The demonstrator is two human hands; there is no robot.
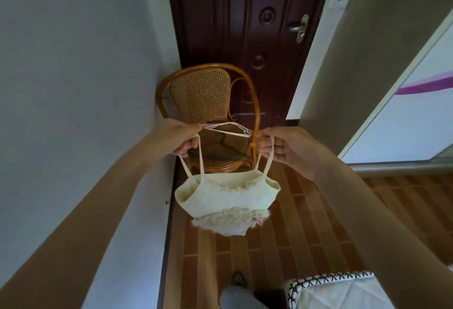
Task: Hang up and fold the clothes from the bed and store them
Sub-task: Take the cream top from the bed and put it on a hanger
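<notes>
Both arms were stretched forward, and between them hung a small cream camisole (226,194) with a fluffy hem, clear of the floor and in front of the cane-backed chair (206,93). The left hand (182,138) was clenched around one end of a thin white hanger (229,130) along with a pair of straps; the right hand (282,145) pinched the hanger's other end with its own pair of straps looped over the fingers (266,148). So the garment's long axis ran side to side, hand to hand, with the hanger stretched level above it and the body of the top sagging below.

That was the relation that mattered: the camisole sat dead centre, equally near each hand, hanging straight down from both grips. Neither hand had the advantage. The straps looked gathered near the hanger's tips rather than plainly seated on its shoulders, though that was hard to tell at this size. My guess was that the next move called for settling each strap onto the hanger. The hanger's hook was not clear to see. A corner of the bed (335,291) showed at the lower right, behind the hands.
</notes>
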